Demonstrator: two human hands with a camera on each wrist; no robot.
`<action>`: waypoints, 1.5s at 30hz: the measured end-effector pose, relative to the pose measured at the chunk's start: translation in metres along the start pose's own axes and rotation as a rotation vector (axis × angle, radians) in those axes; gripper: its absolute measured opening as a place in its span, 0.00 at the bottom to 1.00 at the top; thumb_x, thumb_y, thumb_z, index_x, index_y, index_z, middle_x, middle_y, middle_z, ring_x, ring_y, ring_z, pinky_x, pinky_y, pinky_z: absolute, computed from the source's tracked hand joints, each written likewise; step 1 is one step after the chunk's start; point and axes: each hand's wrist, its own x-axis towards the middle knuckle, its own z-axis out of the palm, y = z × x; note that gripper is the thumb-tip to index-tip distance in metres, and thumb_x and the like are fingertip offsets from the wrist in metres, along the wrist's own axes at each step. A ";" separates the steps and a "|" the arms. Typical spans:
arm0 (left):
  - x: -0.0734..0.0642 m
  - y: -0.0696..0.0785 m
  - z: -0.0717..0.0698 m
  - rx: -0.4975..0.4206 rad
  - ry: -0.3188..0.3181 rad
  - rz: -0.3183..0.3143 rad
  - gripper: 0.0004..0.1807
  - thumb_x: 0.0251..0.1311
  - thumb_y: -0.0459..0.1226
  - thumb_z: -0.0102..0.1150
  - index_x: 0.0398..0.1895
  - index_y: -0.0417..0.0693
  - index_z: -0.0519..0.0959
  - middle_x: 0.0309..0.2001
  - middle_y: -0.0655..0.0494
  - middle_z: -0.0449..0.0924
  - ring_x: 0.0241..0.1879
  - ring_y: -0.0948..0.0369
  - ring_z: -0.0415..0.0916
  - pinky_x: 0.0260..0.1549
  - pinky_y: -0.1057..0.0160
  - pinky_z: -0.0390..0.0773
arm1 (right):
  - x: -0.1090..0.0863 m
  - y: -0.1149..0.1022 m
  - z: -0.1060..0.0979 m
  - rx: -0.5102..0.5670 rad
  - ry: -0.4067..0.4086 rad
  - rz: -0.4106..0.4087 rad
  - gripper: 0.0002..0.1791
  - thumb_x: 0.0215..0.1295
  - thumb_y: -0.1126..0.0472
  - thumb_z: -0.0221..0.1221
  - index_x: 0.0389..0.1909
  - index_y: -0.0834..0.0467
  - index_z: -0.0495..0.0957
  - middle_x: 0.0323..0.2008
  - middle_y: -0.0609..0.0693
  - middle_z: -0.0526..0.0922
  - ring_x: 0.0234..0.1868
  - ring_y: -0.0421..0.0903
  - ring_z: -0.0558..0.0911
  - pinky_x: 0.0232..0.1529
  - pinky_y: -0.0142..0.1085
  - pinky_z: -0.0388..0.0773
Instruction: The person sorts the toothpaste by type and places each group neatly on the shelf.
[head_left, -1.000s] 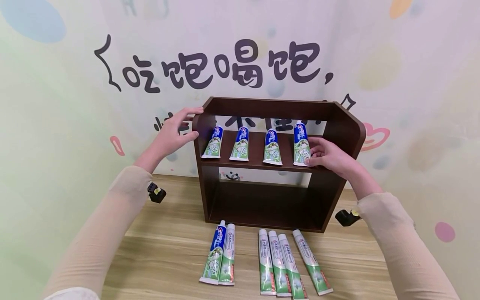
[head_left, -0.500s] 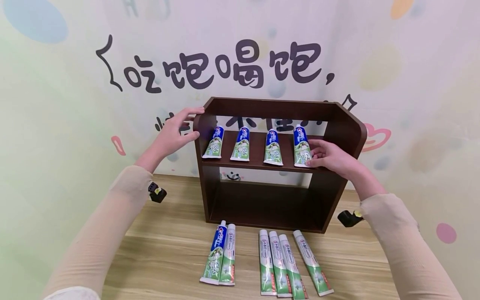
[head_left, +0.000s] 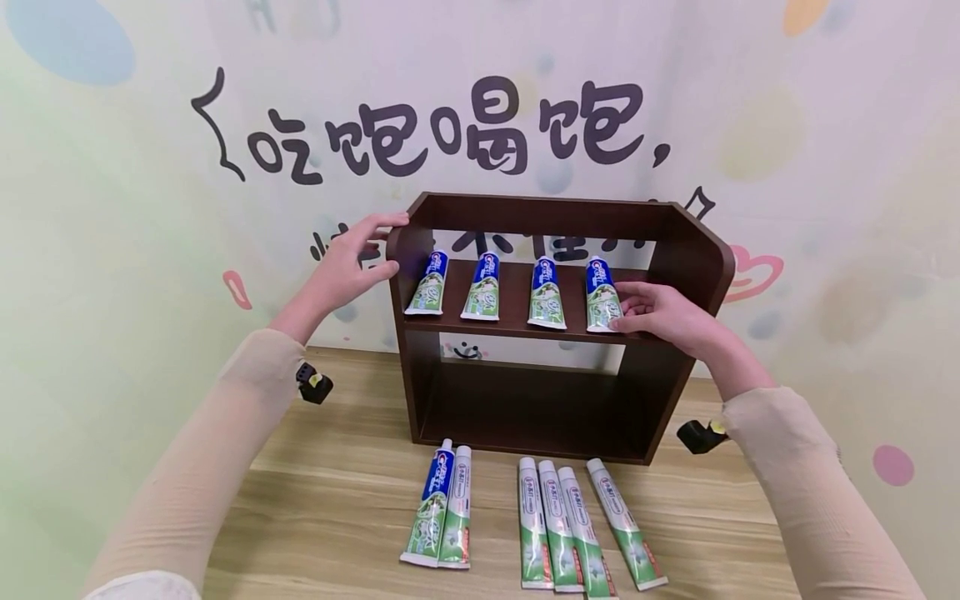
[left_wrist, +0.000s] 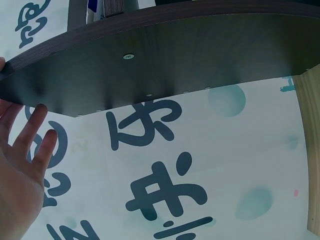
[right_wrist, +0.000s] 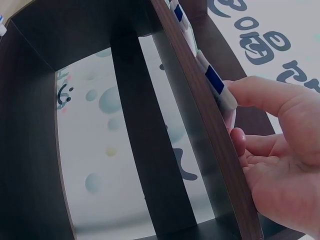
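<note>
Well apart, hands (head_left: 348,263) (head_left: 662,317) at rack (head_left: 540,215) and toothpaste (head_left: 602,293).

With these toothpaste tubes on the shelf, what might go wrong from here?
The rightmost shelved tube has its flat end near the front edge of the upper shelf, so it might slip off when the right hand lets go. The left hand touches the dark rack; a push there could shift it and jostle the other shelved tubes.

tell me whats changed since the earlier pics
The cap end of the rightmost tube on the shelf has dropped in the head view. The right hand is still at its lower corner. The left hand stays on the rack, the other tubes where they were.
</note>
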 end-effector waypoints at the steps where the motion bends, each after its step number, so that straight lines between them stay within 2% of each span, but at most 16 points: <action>1: 0.000 0.000 0.000 0.000 0.001 -0.002 0.30 0.62 0.32 0.58 0.69 0.51 0.68 0.73 0.54 0.67 0.64 0.46 0.72 0.64 0.43 0.73 | 0.000 0.000 0.000 -0.002 0.003 -0.001 0.41 0.64 0.56 0.63 0.75 0.60 0.56 0.57 0.61 0.73 0.53 0.51 0.72 0.42 0.24 0.81; 9: 0.000 -0.001 0.000 -0.009 0.003 -0.012 0.30 0.62 0.32 0.58 0.68 0.51 0.68 0.72 0.52 0.67 0.64 0.44 0.72 0.64 0.41 0.72 | 0.001 0.000 0.001 -0.021 0.004 0.002 0.41 0.64 0.55 0.64 0.74 0.61 0.57 0.63 0.63 0.71 0.58 0.54 0.72 0.44 0.24 0.80; 15: -0.001 0.001 0.000 -0.006 -0.003 -0.014 0.29 0.62 0.32 0.59 0.68 0.51 0.68 0.72 0.53 0.67 0.64 0.46 0.71 0.64 0.42 0.72 | 0.001 0.003 0.001 -0.009 -0.005 -0.016 0.42 0.65 0.55 0.63 0.76 0.57 0.55 0.68 0.63 0.67 0.63 0.58 0.69 0.46 0.23 0.79; 22: -0.001 0.000 0.000 0.000 -0.002 -0.010 0.30 0.62 0.32 0.58 0.69 0.51 0.68 0.72 0.53 0.67 0.64 0.46 0.72 0.63 0.41 0.72 | 0.001 0.005 0.002 -0.018 -0.006 -0.035 0.41 0.65 0.54 0.62 0.76 0.54 0.56 0.68 0.63 0.67 0.65 0.59 0.68 0.46 0.25 0.78; 30: -0.001 0.001 0.000 -0.002 0.005 -0.017 0.29 0.62 0.32 0.58 0.68 0.51 0.69 0.72 0.53 0.67 0.64 0.46 0.72 0.64 0.42 0.72 | 0.002 0.003 0.005 -0.050 -0.001 -0.040 0.41 0.66 0.53 0.62 0.77 0.52 0.55 0.69 0.63 0.66 0.65 0.59 0.68 0.52 0.33 0.77; 39: 0.000 0.002 0.001 -0.011 0.004 -0.008 0.30 0.62 0.32 0.58 0.68 0.52 0.68 0.72 0.52 0.67 0.63 0.45 0.72 0.63 0.40 0.72 | 0.002 0.004 0.005 -0.053 0.002 -0.031 0.41 0.66 0.52 0.62 0.77 0.51 0.55 0.70 0.63 0.65 0.66 0.59 0.68 0.56 0.39 0.78; 45: 0.001 0.000 0.001 -0.004 0.006 -0.007 0.29 0.62 0.32 0.58 0.68 0.51 0.69 0.72 0.53 0.67 0.63 0.46 0.72 0.64 0.41 0.72 | 0.002 0.003 0.005 -0.040 0.002 -0.024 0.41 0.66 0.53 0.61 0.77 0.52 0.55 0.70 0.63 0.65 0.66 0.60 0.68 0.55 0.37 0.78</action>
